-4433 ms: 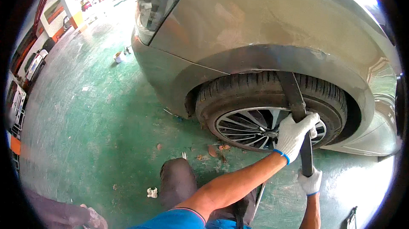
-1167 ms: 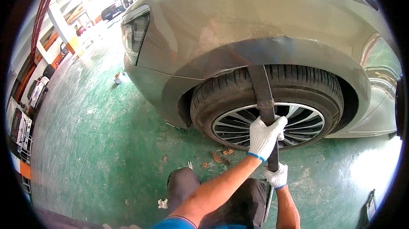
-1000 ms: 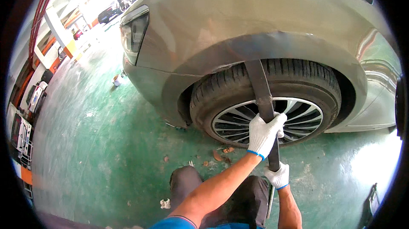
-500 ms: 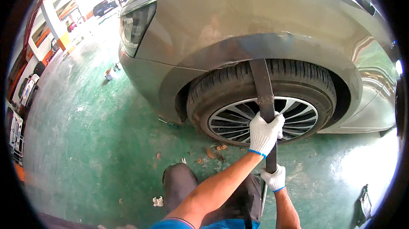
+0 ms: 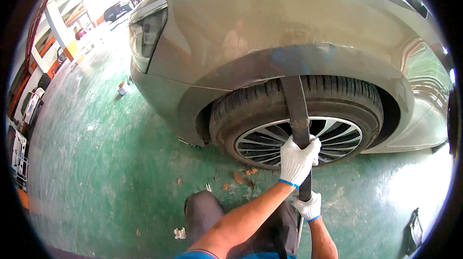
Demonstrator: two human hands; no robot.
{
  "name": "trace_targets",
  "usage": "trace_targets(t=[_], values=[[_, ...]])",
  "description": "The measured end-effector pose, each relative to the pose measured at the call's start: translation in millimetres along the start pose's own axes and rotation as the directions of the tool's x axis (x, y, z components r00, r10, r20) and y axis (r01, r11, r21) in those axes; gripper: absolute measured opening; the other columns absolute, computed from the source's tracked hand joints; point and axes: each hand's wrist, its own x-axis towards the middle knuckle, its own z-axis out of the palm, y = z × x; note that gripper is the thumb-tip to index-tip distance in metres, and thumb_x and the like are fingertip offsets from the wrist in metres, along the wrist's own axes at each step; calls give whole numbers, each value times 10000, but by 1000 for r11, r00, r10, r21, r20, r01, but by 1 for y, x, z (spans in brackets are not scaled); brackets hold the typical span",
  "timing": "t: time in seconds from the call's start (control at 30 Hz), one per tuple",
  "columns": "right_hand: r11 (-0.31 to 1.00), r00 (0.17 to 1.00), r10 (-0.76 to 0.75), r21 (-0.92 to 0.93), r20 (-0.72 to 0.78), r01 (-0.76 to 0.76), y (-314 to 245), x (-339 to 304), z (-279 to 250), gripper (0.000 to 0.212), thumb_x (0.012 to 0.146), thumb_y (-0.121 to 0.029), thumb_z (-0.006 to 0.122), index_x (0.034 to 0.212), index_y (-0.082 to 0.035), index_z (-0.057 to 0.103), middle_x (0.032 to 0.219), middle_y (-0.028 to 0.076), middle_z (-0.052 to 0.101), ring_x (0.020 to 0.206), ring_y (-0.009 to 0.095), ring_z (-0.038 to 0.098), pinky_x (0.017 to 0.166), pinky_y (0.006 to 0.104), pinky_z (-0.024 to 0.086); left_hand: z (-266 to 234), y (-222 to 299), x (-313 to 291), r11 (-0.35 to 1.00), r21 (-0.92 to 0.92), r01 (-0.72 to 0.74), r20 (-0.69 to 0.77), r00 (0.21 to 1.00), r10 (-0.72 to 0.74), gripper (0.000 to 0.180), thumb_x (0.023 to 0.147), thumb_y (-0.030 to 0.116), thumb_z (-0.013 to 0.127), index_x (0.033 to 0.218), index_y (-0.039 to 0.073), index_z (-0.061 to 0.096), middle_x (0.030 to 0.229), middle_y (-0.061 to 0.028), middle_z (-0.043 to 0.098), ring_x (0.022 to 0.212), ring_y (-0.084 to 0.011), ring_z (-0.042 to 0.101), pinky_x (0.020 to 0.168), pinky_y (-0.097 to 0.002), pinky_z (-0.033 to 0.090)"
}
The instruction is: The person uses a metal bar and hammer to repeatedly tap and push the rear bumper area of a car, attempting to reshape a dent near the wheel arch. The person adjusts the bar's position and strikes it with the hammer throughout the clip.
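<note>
Both of my gloved hands hold a long, flat, dark metal pry bar (image 5: 295, 100) standing nearly upright in front of the car's front wheel. Its top end goes in under the wheel arch edge of the tan fender (image 5: 231, 66), and the tip is hidden there. My left hand (image 5: 297, 160) is wrapped round the middle of the bar, in front of the spoked rim (image 5: 260, 138). Lower down, my right hand (image 5: 308, 204) is closed round the bar's near end. Behind the bar is the black tyre (image 5: 255, 100). Scuffed, discoloured patches mark the fender above the arch.
Dry leaves (image 5: 238, 177) lie on the green floor below the wheel, and a crumpled white scrap (image 5: 180, 233) beside my knee (image 5: 205, 211). A small tin (image 5: 122, 88) stands left of the car. Removed car parts (image 5: 20, 153) line the far left; a dark object (image 5: 414, 230) lies lower right.
The car and wheel sit slightly lower in the picture as my view has shifted. Both hands keep their grip on the pry bar, whose tip stays under the arch edge.
</note>
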Motion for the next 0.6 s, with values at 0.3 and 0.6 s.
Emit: trace_targets(t=[0.3,0.6], values=[[996,1000,-16,90,-12,17,-7,-2,6,180,720,-186,761,773,-24,703,655,178,677,591,223,706,582,382,543,-5,1,1,1000,1,-7,4,1000,7,172,896,116,759,936,2,636,674,-31,640,530,-95,596,486,-256,474],[999,999,44,4,24,-44,-2,9,7,173,719,-174,751,786,-22,704,656,137,685,616,139,673,620,350,546,-5,-6,2,999,-31,-24,10,1000,24,154,898,91,738,941,0,622,662,-36,625,513,-102,586,476,-260,472]])
